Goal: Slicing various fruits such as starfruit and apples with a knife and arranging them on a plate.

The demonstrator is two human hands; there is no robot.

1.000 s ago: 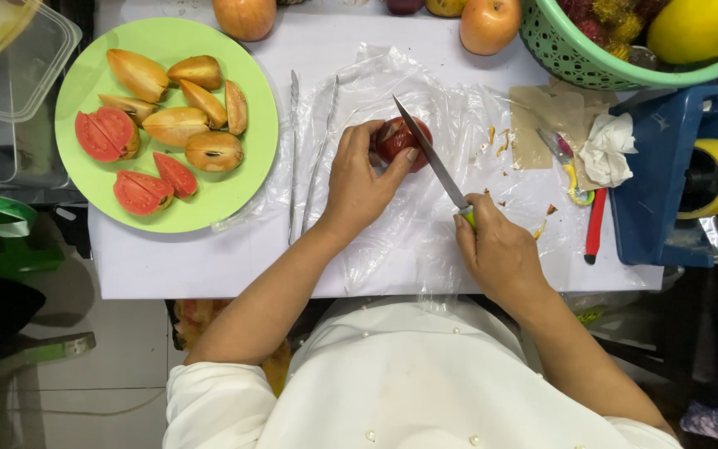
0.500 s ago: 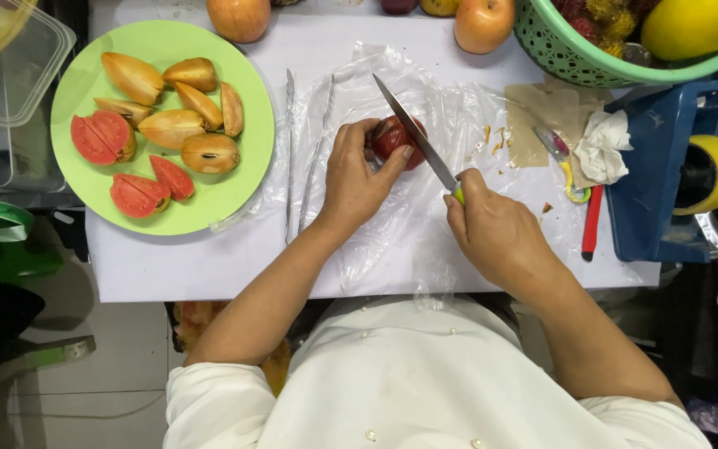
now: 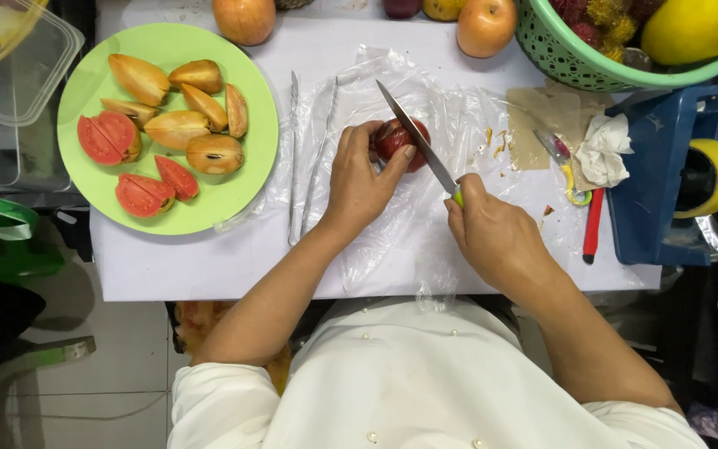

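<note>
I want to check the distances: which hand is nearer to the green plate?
Left. The left hand holds the red fruit just right of the green plate; the right hand with the knife is farther right.

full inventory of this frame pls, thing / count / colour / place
red fruit: 1, dark red, on the plastic sheet, under the left hand
knife: 1, silver blade, blade laid across the fruit
plastic sheet: 1, clear, middle of the white table
plate: 1, light green, left
fruit pieces: about ten, tan and red, on the plate
tongs: 1, metal, between plate and sheet
round fruits: 2 in full view, orange, far edge
basket: 1, green, top right, holds fruit
tissue: 1, white, right
tape roll: 1, yellow, far right
left hand: steadies the fruit
right hand: grip on the knife handle
</note>
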